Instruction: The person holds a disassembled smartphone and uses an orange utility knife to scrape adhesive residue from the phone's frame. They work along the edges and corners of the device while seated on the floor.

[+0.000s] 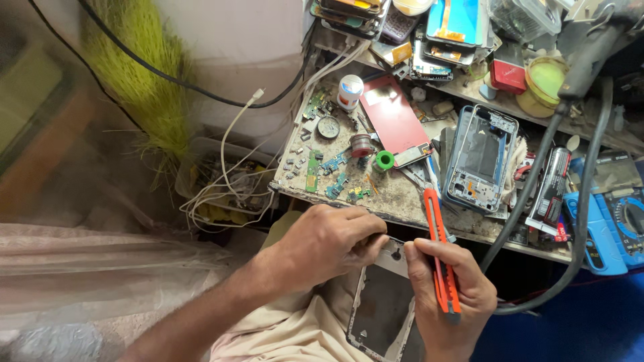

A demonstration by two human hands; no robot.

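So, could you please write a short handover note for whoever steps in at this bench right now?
Left hand: gripping the top edge of the phone frame, held over the lap.
Right hand: closed around the orange utility knife, whose tip points up toward the bench, beside the frame's upper corner.
On the workbench: a red phone back panel, an opened blue phone, a green tape roll and small circuit boards.
Done: the frame looks stripped and empty.
Left: cannot tell from this view.

An orange utility knife (441, 258) is held in the right hand (446, 295), while a phone frame (381, 312) is gripped at its top edge by the left hand (329, 245), below the cluttered surface (402, 198).
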